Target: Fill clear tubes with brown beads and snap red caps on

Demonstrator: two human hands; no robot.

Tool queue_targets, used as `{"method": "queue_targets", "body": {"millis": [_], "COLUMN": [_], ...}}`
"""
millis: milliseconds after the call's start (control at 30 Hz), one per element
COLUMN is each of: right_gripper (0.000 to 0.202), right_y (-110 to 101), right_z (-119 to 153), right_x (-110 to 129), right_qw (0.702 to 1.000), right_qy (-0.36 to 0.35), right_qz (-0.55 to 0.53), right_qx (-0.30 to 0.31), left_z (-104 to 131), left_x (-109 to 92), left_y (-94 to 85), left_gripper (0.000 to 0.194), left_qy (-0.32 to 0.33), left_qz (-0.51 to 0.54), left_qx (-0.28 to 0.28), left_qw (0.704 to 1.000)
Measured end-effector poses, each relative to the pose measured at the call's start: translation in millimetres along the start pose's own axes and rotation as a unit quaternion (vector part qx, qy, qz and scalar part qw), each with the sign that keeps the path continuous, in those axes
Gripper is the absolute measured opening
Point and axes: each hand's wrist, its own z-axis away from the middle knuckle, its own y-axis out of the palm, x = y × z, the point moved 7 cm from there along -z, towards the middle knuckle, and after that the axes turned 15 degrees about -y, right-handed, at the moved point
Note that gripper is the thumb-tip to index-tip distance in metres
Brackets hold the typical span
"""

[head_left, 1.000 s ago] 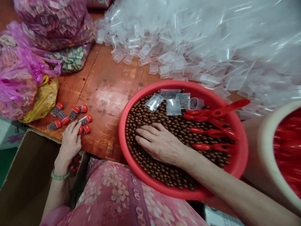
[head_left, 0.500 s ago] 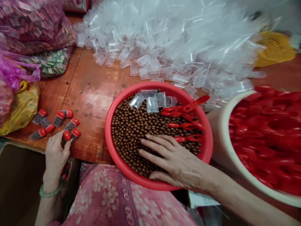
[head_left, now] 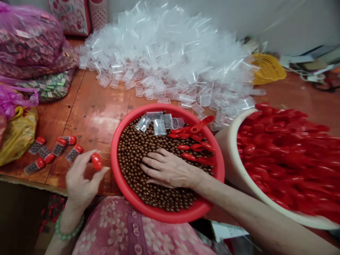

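My left hand (head_left: 83, 177) pinches a small red-capped container (head_left: 96, 161) between thumb and index finger, above the table left of the red basin (head_left: 115, 159). Only its glossy red end shows clearly; the rest is hidden. My right hand (head_left: 166, 168) lies palm down on brown chocolate balls (head_left: 132, 148) in the basin, fingers stretched and fingertips partly sunk among them. Several clear plastic cups (head_left: 159, 127) rest on the balls at the far side. Red scoop-like plastic pieces (head_left: 195, 147) lie along the right side. Filled red-capped containers (head_left: 74, 153) lie beyond my left hand.
A big heap of clear cups (head_left: 170, 56) covers the back of the wooden table (head_left: 98, 124). To the right stands a cream tub (head_left: 233, 141) full of red plastic pieces (head_left: 281, 152). A yellow basket (head_left: 269, 69) and purple bags (head_left: 32, 42) stand farther back.
My left hand has lifted a red-capped container off the table and moved right, toward the basin. My right hand's fingers have drawn closer together on the balls. The view has shifted.
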Motion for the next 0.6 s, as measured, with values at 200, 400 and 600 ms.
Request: {"method": "queue_targets", "body": {"millis": [200, 400, 600], "right_gripper": [0.032, 0.037, 0.019], "right_y": [-31, -57, -38], "right_z": [-6, -16, -11], "right_x": [-27, -31, -36], "right_qw": [0.971, 0.876, 0.828], "right_qy": [0.173, 0.247, 0.340], "right_qz": [-0.143, -0.322, -0.358], "right_qx": [-0.082, -0.262, -0.266], "left_z": [-9, -3, -2], "left_x": [-56, -72, -83], "left_y": [40.7, 58.8, 68.4], "left_gripper": [0.037, 0.033, 0.033], "left_qy": [0.099, 0.186, 0.243], "left_qz": [0.064, 0.035, -0.058], "left_qx": [0.103, 0.129, 0.118], "left_qw": [0.988, 0.973, 0.961]}}
